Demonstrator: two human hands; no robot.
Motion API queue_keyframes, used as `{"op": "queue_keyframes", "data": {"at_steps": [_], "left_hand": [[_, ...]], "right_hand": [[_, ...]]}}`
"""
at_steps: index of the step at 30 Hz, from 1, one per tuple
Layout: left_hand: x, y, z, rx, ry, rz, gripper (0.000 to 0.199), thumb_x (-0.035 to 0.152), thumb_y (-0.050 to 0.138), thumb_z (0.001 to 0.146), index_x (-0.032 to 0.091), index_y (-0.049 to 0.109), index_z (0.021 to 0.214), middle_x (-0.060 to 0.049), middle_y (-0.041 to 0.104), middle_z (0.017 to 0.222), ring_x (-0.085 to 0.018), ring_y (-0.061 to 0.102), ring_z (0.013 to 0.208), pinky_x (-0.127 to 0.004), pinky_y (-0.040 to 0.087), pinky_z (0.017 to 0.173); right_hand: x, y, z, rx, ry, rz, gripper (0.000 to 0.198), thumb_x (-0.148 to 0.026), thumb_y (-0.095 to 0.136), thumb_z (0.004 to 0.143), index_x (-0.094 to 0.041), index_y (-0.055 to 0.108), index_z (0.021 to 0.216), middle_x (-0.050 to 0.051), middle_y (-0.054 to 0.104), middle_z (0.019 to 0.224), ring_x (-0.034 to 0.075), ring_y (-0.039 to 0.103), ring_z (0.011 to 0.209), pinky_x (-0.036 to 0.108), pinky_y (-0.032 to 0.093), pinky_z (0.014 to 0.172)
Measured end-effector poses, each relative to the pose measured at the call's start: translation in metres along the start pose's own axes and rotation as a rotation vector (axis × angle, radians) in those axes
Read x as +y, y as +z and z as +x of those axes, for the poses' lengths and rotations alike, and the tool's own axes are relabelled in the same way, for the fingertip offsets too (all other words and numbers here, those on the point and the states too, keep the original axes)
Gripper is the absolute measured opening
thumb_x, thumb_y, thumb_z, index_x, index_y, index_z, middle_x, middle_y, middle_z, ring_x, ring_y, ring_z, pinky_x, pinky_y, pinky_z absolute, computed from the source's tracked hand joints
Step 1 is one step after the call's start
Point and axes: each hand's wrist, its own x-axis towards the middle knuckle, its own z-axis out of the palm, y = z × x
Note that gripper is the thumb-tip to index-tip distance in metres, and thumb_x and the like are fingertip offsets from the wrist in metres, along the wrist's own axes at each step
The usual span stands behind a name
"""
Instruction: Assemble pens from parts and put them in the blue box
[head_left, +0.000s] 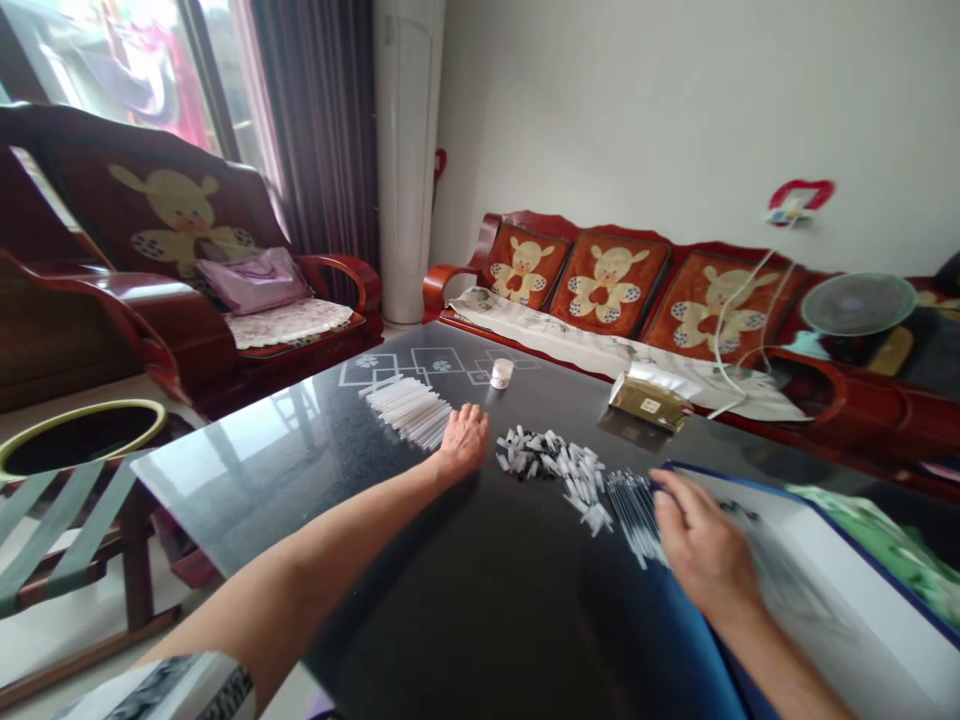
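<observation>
My left hand (466, 437) is over the table at the right end of a row of slim white tubes (409, 412). Its fingers are curled down close together, and what they hold, if anything, is hidden. My right hand (705, 545) is closed, thumb and fingers together, beside a bundle of thin clear rods with dark ends (636, 512). Whatever is in that grip does not show. Between the hands lies a loose heap of small white and black caps (551, 462). A blue-edged box with a white inside (862, 560) stands under and beside my right forearm, with a few small dark pieces in it.
The dark glossy table (510, 600) carries a small white round container (502, 374) and a tissue pack (651, 396) toward the back. Green-and-white packaging (885, 540) lies at the right. A slatted stool (60, 540) and a yellow-rimmed bin (82, 435) are at the left.
</observation>
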Motion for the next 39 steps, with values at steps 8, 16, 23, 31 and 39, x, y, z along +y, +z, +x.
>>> {"op": "queue_keyframes", "data": {"at_steps": [8,16,23,31,39], "left_hand": [[-0.027,-0.002,-0.047,-0.05,-0.02,0.06,0.032,0.03,0.044,0.092,0.013,0.059,0.114,-0.018,0.055,0.126,-0.032,0.042,0.125,-0.048,0.036,0.1],[-0.027,-0.024,-0.035,-0.158,0.091,0.096,0.029,0.021,0.038,0.092,0.02,0.064,0.105,-0.01,0.061,0.101,-0.023,0.056,0.094,-0.033,0.047,0.077],[-0.019,-0.012,-0.036,-0.223,0.14,0.076,0.027,0.019,0.041,0.09,0.019,0.066,0.1,-0.011,0.061,0.092,-0.023,0.059,0.089,-0.03,0.047,0.07],[-0.024,-0.007,-0.017,-0.157,0.082,-0.064,0.035,0.011,0.04,0.085,0.017,0.068,0.104,-0.009,0.066,0.09,-0.018,0.063,0.081,-0.027,0.05,0.077],[-0.008,0.012,-0.024,0.127,0.21,-0.242,0.038,0.011,0.044,0.084,0.015,0.06,0.117,-0.008,0.062,0.094,-0.016,0.061,0.086,-0.025,0.049,0.078]], "right_hand": [[-0.062,0.084,-0.063,-0.156,-0.295,0.091,0.029,-0.02,0.044,0.09,-0.019,0.061,0.114,0.011,0.064,0.115,0.026,0.057,0.11,0.045,0.045,0.097],[-0.058,0.088,-0.064,-0.103,-0.225,0.088,0.023,-0.017,0.044,0.091,-0.015,0.063,0.102,0.011,0.066,0.101,0.023,0.06,0.097,0.04,0.048,0.09],[-0.062,0.086,-0.065,-0.134,-0.179,0.093,0.021,-0.016,0.044,0.09,-0.016,0.064,0.093,0.01,0.066,0.099,0.022,0.06,0.096,0.037,0.045,0.091],[-0.064,0.084,-0.064,-0.146,-0.146,0.108,0.02,-0.013,0.045,0.089,-0.016,0.065,0.089,0.009,0.065,0.097,0.021,0.059,0.096,0.035,0.044,0.091],[-0.065,0.083,-0.064,-0.165,-0.133,0.102,0.02,-0.013,0.045,0.089,-0.016,0.065,0.089,0.008,0.064,0.097,0.02,0.058,0.096,0.034,0.043,0.092]]}}
